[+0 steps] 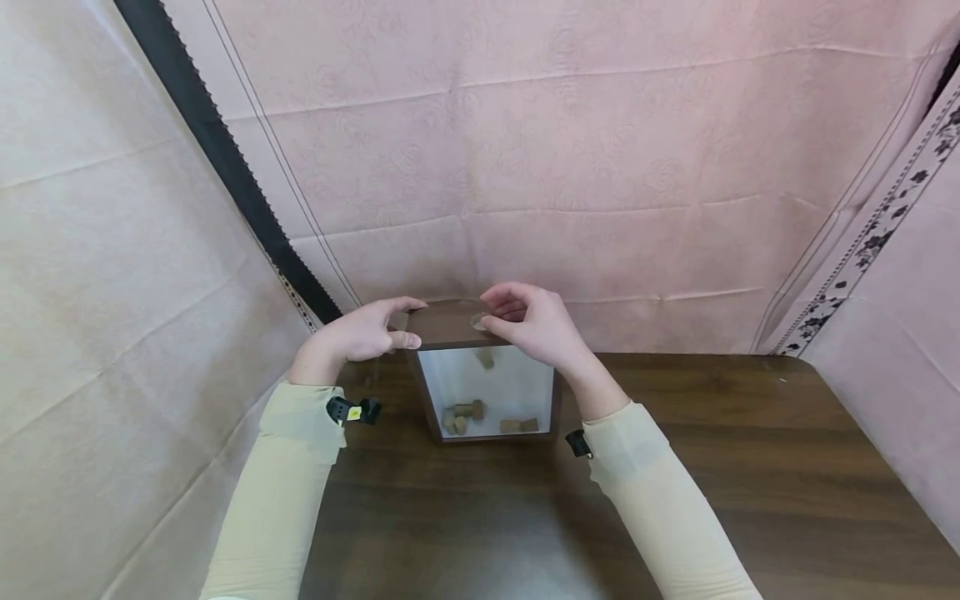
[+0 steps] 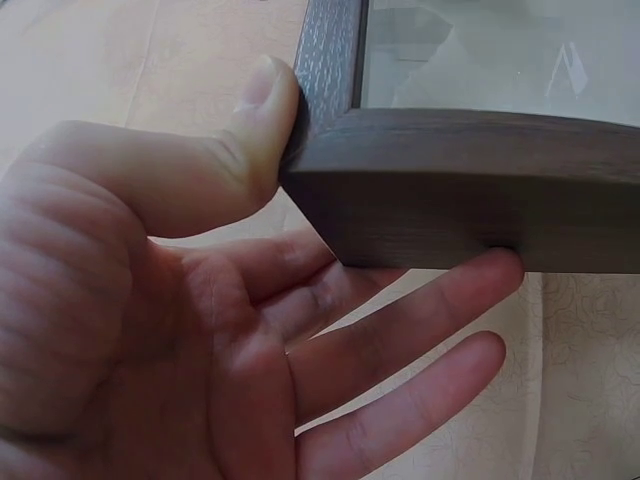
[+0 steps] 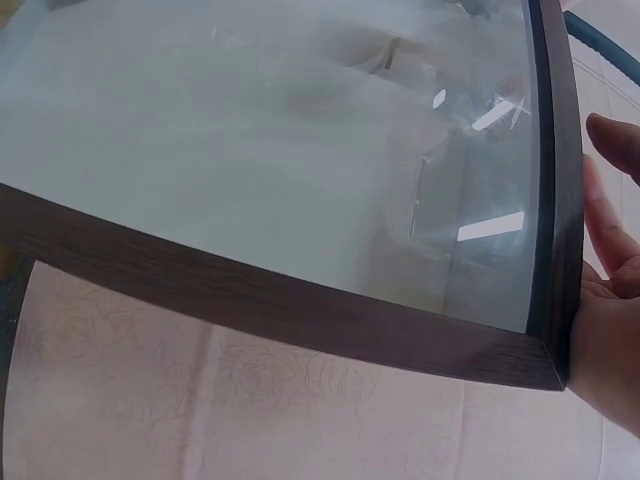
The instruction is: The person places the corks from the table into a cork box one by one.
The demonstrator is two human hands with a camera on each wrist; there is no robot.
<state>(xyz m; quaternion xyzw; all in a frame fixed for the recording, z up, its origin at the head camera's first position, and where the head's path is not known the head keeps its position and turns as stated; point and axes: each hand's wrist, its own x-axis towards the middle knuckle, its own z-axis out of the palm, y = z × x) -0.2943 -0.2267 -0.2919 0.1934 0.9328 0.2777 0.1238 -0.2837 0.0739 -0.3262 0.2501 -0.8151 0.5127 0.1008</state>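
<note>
A dark wood-framed display box (image 1: pixel 423 392) with a glass front stands upright on the table. Several corks (image 1: pixel 517 425) lie at its bottom, and one cork (image 1: pixel 485 358) shows higher up behind the glass, below a round hole (image 1: pixel 478 321) in the top. My left hand (image 1: pixel 363 329) grips the box's top left corner; in the left wrist view its thumb lies at the frame's corner and a fingertip touches the side's far edge. My right hand (image 1: pixel 536 321) is over the top, fingers loosely bent, thumb tip right beside the hole. Nothing shows between its fingers.
The brown wooden table (image 1: pixel 712 467) extends to the right and front of the box. A pale patterned cloth (image 1: pixel 570 150) hangs close behind, with more cloth (image 1: pixel 112 275) along the left side. Dark wrist cameras (image 1: pixel 352 411) sit on both sleeves.
</note>
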